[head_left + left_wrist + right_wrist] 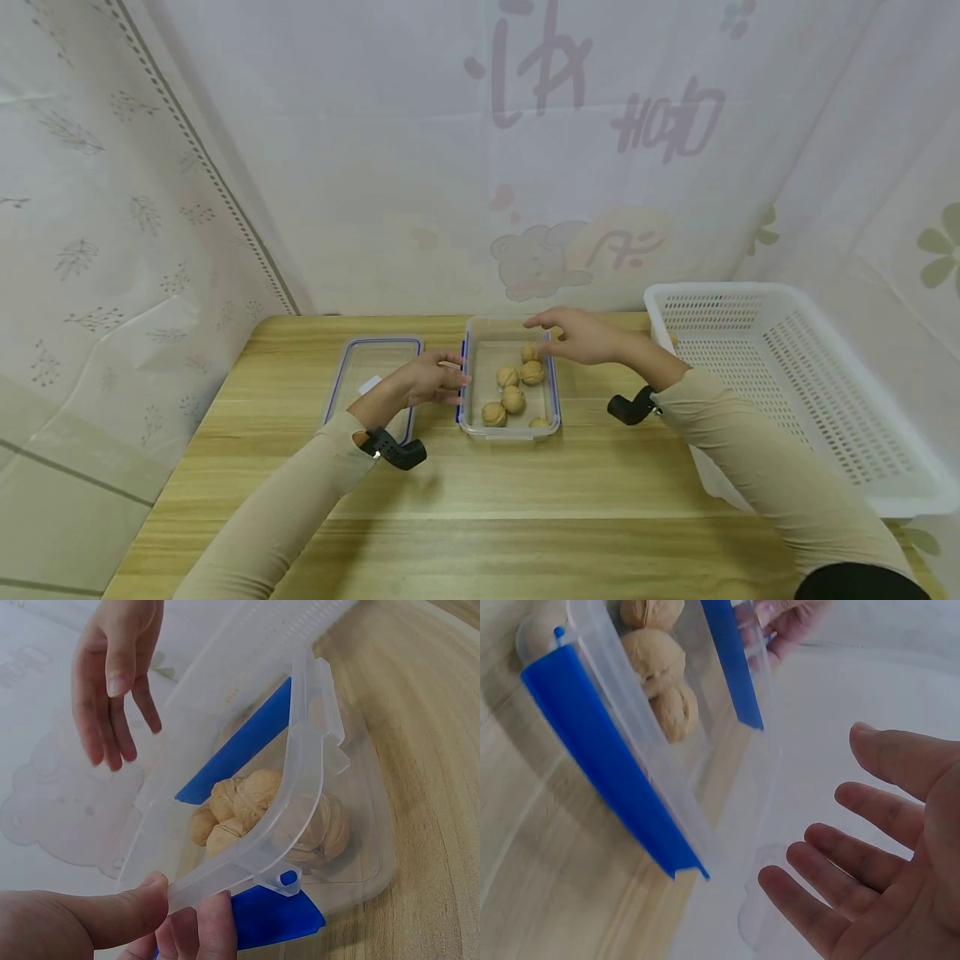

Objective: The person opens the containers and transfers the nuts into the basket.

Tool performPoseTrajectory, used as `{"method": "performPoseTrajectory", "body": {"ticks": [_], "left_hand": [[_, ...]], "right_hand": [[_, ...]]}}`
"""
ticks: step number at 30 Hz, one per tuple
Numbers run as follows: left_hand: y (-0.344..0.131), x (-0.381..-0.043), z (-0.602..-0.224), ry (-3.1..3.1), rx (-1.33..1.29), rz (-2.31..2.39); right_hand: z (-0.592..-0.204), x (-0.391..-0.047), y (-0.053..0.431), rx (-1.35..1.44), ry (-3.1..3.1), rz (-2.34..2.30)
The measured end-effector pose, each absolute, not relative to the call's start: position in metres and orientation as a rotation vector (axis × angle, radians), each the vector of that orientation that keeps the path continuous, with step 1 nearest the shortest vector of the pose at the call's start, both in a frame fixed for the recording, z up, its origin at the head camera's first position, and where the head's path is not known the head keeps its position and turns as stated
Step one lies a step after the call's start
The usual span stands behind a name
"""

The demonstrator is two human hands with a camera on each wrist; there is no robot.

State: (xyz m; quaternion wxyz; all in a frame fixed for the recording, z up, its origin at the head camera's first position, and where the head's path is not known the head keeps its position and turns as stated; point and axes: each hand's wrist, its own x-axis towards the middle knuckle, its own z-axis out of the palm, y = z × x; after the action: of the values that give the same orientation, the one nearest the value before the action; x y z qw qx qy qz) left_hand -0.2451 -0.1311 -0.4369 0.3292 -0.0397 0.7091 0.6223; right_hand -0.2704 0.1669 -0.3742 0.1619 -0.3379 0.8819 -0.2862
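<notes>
A clear plastic food container (480, 333) with blue side latches stands on the table, holding several walnuts (513, 399). At its left side is my left hand (429, 379); in the left wrist view the thumb (150, 900) and fingers pinch the rim (259, 862) beside a blue latch (277, 919). Over the container's far right edge hovers my right hand (585, 336). In the right wrist view its fingers (847, 877) are spread and loosely bent, with nothing in them. The walnuts lie below, apart from that hand.
Left of the container, a clear lid (360, 354) with a blue seal lies flat, partly under my left forearm. A large white perforated basket (750, 287) stands at the right, beneath my right forearm. Behind the wooden table (525, 500) hangs a printed curtain (390, 167).
</notes>
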Motion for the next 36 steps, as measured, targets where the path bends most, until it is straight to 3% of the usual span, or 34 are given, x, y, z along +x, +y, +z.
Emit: {"method": "performPoseTrajectory", "body": {"ticks": [17, 25, 36], "left_hand": [[-0.130, -0.245, -0.434, 1.843, -0.136, 1.641], [-0.130, -0.244, -0.435, 1.834, -0.126, 1.638], [-0.130, -0.244, -0.433, 1.834, -0.129, 1.638]], "right_hand": [[-0.400, -0.281, 0.119, -1.076, 2.457, -0.781], [-0.412, -0.278, 0.104, -0.920, 2.426, -0.651], [-0.425, -0.279, 0.096, -0.940, 2.481, -0.537]]}}
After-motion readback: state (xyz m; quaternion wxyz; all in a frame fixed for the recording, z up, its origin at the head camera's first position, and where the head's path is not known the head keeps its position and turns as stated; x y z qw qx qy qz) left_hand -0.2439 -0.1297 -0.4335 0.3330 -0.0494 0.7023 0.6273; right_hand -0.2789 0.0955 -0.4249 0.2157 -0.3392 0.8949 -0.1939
